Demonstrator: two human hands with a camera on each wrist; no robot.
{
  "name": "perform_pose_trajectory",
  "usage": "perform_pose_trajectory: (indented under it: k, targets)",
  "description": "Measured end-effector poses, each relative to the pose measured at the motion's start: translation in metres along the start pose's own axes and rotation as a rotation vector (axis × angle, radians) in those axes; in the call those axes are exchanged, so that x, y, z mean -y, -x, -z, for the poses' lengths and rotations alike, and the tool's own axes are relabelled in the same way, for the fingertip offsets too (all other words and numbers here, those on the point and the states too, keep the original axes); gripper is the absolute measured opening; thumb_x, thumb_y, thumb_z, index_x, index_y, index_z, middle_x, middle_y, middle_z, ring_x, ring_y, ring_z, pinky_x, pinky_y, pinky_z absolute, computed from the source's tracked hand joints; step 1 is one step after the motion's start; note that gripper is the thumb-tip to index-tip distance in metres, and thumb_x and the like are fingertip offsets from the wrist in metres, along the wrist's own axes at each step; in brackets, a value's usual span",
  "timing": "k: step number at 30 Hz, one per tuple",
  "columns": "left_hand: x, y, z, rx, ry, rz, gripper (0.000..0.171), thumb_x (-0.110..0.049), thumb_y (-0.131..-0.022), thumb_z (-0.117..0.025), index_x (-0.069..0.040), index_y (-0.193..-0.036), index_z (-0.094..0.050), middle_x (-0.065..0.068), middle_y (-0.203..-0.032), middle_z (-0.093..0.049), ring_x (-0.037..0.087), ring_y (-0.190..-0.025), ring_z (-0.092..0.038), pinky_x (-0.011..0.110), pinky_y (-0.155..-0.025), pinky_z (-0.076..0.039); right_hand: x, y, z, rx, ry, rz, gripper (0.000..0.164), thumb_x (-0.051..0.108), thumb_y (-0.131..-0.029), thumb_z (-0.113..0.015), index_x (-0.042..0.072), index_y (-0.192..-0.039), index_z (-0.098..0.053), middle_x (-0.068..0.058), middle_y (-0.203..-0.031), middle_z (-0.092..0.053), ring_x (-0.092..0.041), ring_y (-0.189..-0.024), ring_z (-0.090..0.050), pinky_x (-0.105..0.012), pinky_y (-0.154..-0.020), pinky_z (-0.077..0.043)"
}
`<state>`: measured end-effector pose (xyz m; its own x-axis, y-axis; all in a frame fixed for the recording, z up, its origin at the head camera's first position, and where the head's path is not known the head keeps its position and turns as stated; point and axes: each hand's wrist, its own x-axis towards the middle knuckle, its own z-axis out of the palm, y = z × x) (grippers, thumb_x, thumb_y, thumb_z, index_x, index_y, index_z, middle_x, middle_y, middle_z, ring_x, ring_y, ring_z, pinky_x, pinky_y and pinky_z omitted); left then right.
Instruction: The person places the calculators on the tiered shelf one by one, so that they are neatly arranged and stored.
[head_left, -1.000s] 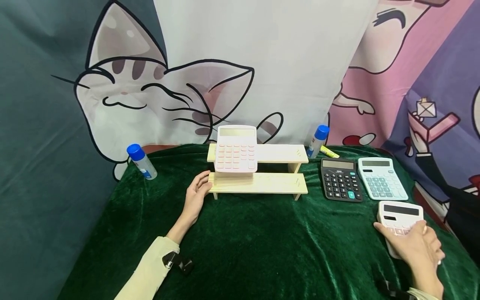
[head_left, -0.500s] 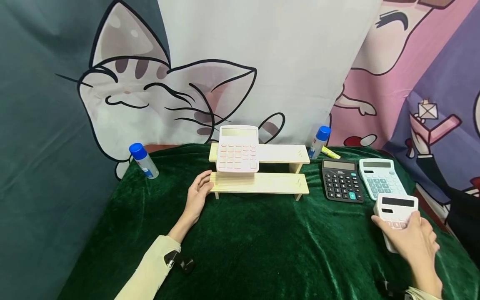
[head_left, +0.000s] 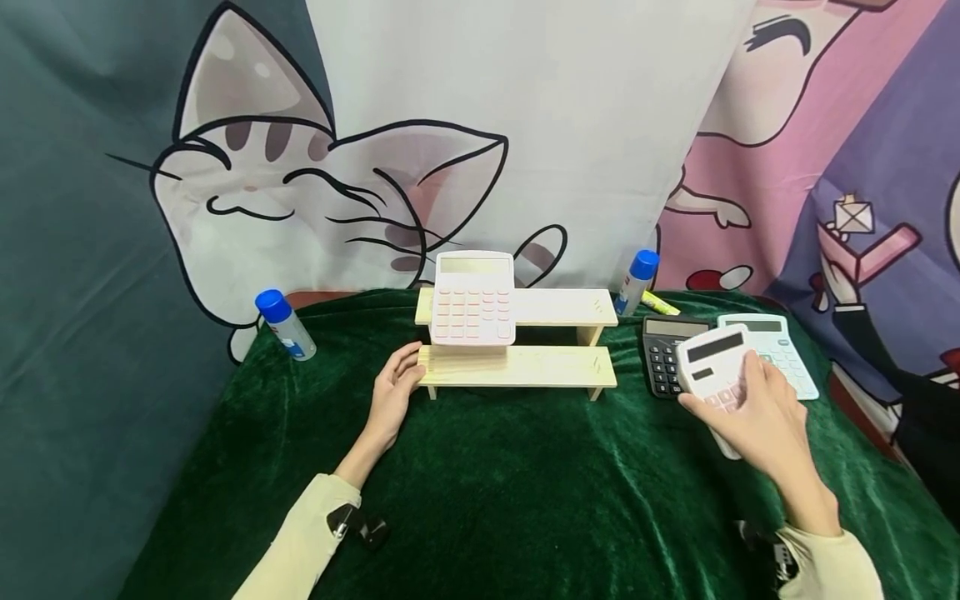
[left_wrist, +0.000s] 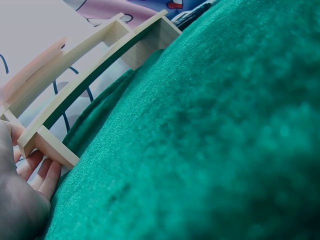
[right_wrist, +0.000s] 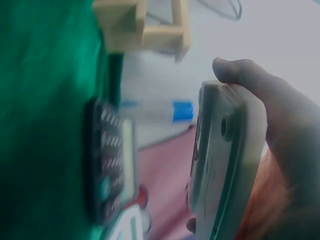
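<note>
My right hand (head_left: 765, 417) grips a white calculator (head_left: 716, 367) with pale pink keys by its sides. It is raised above the cloth and tilted, overlapping the black calculator (head_left: 660, 367) and the light blue calculator (head_left: 787, 354) in the head view. From the right wrist, the held calculator's underside (right_wrist: 225, 150) shows. My left hand (head_left: 393, 387) holds the left end of a two-tier wooden shelf (head_left: 540, 367), with fingers (left_wrist: 47, 175) around its end leg. On the upper tier a white calculator with pink-edged keys (head_left: 472, 300) leans upright at the left.
A blue-capped bottle (head_left: 285, 325) stands left of the shelf and another blue-capped bottle (head_left: 637, 283) behind its right end, beside a yellow tube (head_left: 660, 303). Dark green velvet cloth (head_left: 510, 500) covers the table. A cartoon-printed curtain (head_left: 600, 125) hangs behind.
My right hand has lifted the white calculator off the cloth and carried it left and away from me, turning it. The left hand and the shelf have stayed put.
</note>
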<state>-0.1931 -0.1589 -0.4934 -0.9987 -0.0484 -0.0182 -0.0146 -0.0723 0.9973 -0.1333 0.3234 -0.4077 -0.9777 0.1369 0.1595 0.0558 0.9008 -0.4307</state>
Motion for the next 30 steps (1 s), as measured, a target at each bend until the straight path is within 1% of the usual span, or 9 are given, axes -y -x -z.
perform_pose_trajectory:
  k: [2,3,6,8,14,18,21,25,30]
  targets:
    - [0.000,0.001,0.000,0.000,-0.002,0.002,0.047,-0.012,-0.101,-0.054,-0.007,-0.147,-0.044,0.013,-0.141,-0.055,0.008,-0.112,-0.059,0.016,-0.089,-0.050,0.014,-0.005,-0.001,-0.030,0.004,0.055,0.112,0.060,-0.077,-0.076,-0.003,-0.153,-0.024,-0.038,-0.135,-0.037,-0.053,-0.112,-0.037,-0.067,-0.083,-0.029]
    - [0.000,0.001,0.000,0.003,-0.001,0.000,0.047,-0.012,-0.101,-0.054,-0.007,-0.147,-0.044,0.013,-0.141,-0.054,0.008,-0.112,-0.059,0.016,-0.089,-0.050,0.021,-0.007,-0.002,-0.031,0.005,0.077,0.114,0.060,-0.076,-0.076,-0.002,-0.154,-0.022,-0.038,-0.137,-0.036,-0.053,-0.113,-0.037,-0.067,-0.084,-0.029]
    - [0.000,0.000,0.000,0.005,0.004,-0.007,0.046,-0.011,-0.101,-0.054,-0.006,-0.146,-0.044,0.014,-0.141,-0.054,0.008,-0.111,-0.059,0.016,-0.089,-0.050,0.041,-0.014,-0.006,-0.050,0.002,0.147,0.113,0.059,-0.074,-0.078,0.000,-0.154,-0.026,-0.036,-0.136,-0.040,-0.050,-0.110,-0.039,-0.064,-0.081,-0.031]
    - [0.000,0.000,0.000,0.007,0.006,-0.013,0.046,-0.011,-0.101,-0.054,-0.006,-0.146,-0.044,0.014,-0.141,-0.054,0.009,-0.112,-0.059,0.016,-0.089,-0.050,0.053,-0.019,-0.010,-0.048,-0.011,0.186,0.112,0.059,-0.073,-0.079,0.002,-0.154,-0.027,-0.034,-0.137,-0.041,-0.048,-0.111,-0.041,-0.063,-0.083,-0.031]
    - [0.000,-0.001,0.004,-0.008,0.007,-0.006,0.045,-0.012,-0.101,-0.055,-0.009,-0.145,-0.046,0.012,-0.140,-0.055,0.011,-0.112,-0.057,0.015,-0.089,-0.049,0.093,-0.040,-0.026,-0.025,-0.070,0.241,0.112,0.061,-0.073,-0.078,0.009,-0.157,-0.025,-0.029,-0.148,-0.036,-0.048,-0.126,-0.038,-0.067,-0.097,-0.028]
    - [0.000,0.001,0.004,-0.006,0.009,-0.011,0.046,-0.011,-0.101,-0.054,-0.008,-0.146,-0.045,0.012,-0.140,-0.054,0.011,-0.113,-0.058,0.016,-0.089,-0.050,0.117,-0.056,-0.038,-0.016,-0.091,0.257,0.112,0.063,-0.074,-0.077,0.009,-0.157,-0.026,-0.028,-0.149,-0.036,-0.047,-0.131,-0.035,-0.068,-0.103,-0.026]
    - [-0.001,0.001,0.002,-0.001,0.013,-0.016,0.046,-0.010,-0.101,-0.054,-0.007,-0.146,-0.045,0.012,-0.140,-0.054,0.011,-0.112,-0.058,0.016,-0.089,-0.050,0.130,-0.063,-0.047,-0.002,-0.100,0.247,0.112,0.066,-0.074,-0.075,0.006,-0.156,-0.027,-0.028,-0.147,-0.037,-0.046,-0.130,-0.035,-0.067,-0.104,-0.026]
    - [-0.001,0.000,0.000,0.006,0.008,-0.014,0.046,-0.010,-0.101,-0.054,-0.006,-0.146,-0.044,0.013,-0.141,-0.054,0.010,-0.112,-0.058,0.016,-0.089,-0.050,0.144,-0.069,-0.059,0.034,-0.119,0.175,0.117,0.072,-0.074,-0.071,0.006,-0.157,-0.022,-0.026,-0.150,-0.033,-0.047,-0.132,-0.033,-0.065,-0.106,-0.024]
    - [-0.019,0.006,-0.004,0.017,0.017,0.016,0.049,-0.005,-0.101,-0.052,0.000,-0.148,-0.041,0.018,-0.143,-0.051,0.006,-0.109,-0.058,0.015,-0.088,-0.050,0.162,-0.078,-0.063,0.051,-0.133,0.098,0.118,0.075,-0.074,-0.067,0.007,-0.158,-0.019,-0.026,-0.151,-0.029,-0.046,-0.133,-0.029,-0.066,-0.108,-0.021]
